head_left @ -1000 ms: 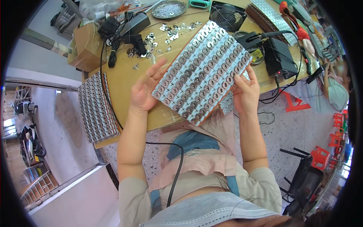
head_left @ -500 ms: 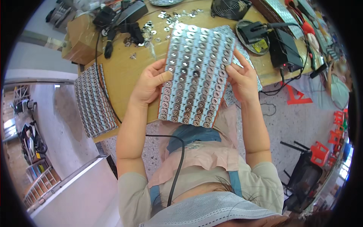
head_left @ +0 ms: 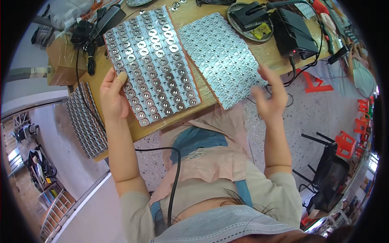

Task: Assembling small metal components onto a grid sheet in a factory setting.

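My left hand (head_left: 114,95) grips the left edge of a circuit board panel (head_left: 152,67) covered in rows of round metal discs, its thumb lying on top. The panel is tilted over the table's front edge. To its right lies a second panel (head_left: 221,56), pale silver-blue with small dark marks and no discs. My right hand (head_left: 270,95) is off the disc panel, fingers apart and slightly blurred, beside the bare panel's right edge. Whether its fingertips touch that edge I cannot tell.
A stack of disc-covered panels (head_left: 86,121) sits at the table's left end, a black cable across it. Behind are a cardboard box (head_left: 67,60) and black adapters (head_left: 109,22). At the right stand a round metal dish (head_left: 265,37) with a yellow sponge and a black power unit (head_left: 292,34).
The disc panel has moved left with my left hand and turned. My right hand has let go of it and opened. The bare panel, partly covered before, now shows fully.
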`<state>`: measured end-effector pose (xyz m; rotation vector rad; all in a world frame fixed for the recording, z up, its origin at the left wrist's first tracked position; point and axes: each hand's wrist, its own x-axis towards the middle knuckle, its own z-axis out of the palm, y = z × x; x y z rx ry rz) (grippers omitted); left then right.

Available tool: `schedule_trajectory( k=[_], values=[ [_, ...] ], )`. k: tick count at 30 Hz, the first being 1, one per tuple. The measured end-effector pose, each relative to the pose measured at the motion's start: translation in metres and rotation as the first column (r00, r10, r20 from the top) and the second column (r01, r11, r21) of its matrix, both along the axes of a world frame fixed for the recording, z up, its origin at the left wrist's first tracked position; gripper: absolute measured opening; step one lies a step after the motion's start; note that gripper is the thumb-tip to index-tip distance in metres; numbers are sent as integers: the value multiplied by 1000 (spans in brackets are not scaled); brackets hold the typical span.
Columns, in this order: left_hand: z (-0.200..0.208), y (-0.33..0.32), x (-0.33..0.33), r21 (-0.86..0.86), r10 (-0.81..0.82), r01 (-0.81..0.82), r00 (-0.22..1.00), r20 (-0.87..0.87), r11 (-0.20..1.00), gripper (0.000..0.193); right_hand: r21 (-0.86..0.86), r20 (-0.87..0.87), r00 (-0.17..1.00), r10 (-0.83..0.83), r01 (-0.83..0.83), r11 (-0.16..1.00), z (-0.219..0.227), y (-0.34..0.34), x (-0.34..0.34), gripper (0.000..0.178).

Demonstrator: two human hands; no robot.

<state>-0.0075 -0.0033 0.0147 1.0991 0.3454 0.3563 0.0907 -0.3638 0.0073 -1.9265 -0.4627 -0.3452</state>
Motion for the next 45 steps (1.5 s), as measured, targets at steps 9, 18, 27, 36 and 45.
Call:
schedule_trajectory(
  k=[9, 18, 27, 36, 45],
  values=[
    [7, -20, -39, -66, 93, -107, 977, -193, 992, 35, -371, 426, 862, 275, -111, 922, -13, -19, 10, 31],
    [-6, -62, -44, -210, 33, -58, 992, -119, 976, 38, 829, -399, 831, 388, 145, 541, -28, -11, -26, 25],
    [-14, -70, -46, -198, 41, -71, 987, -154, 978, 37, 859, -410, 773, 485, 149, 489, -36, -4, -31, 33],
    [-17, -71, -44, -190, 73, -111, 978, -195, 976, 36, 860, -405, 770, 493, 137, 491, -43, -1, -28, 34],
    [-4, -68, -34, -20, 78, -86, 967, -243, 996, 41, 813, -426, 802, 419, 136, 566, -32, -33, 5, 32]
  ],
)
